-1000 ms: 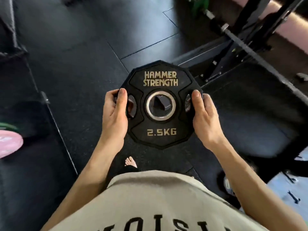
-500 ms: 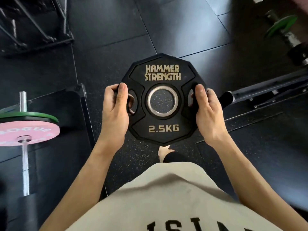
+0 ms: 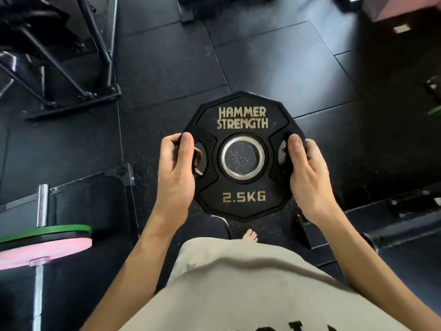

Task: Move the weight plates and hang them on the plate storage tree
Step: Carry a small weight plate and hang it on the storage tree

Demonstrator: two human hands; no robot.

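Observation:
A black 2.5 kg weight plate [image 3: 243, 197] with gold lettering and a steel centre ring is held flat in front of my body, above the floor. My left hand [image 3: 175, 177] grips its left edge, fingers through the left grip slot. My right hand [image 3: 307, 177] grips its right edge the same way. A black metal rack frame [image 3: 105, 68] stands at the upper left; whether it is the plate storage tree I cannot tell.
At the lower left a barbell sleeve [image 3: 43, 206] carries a green plate [image 3: 55, 231] and a pink plate [image 3: 45, 253]. Black steel beams [image 3: 381, 225] lie on the floor at right. A box [image 3: 401, 10] stands at the top right. Black rubber floor tiles [image 3: 274, 56] stretch ahead.
The view has swung left and forward: the rack frame at upper left and the loaded barbell at lower left came closer. Both hands kept the same grip on the plate.

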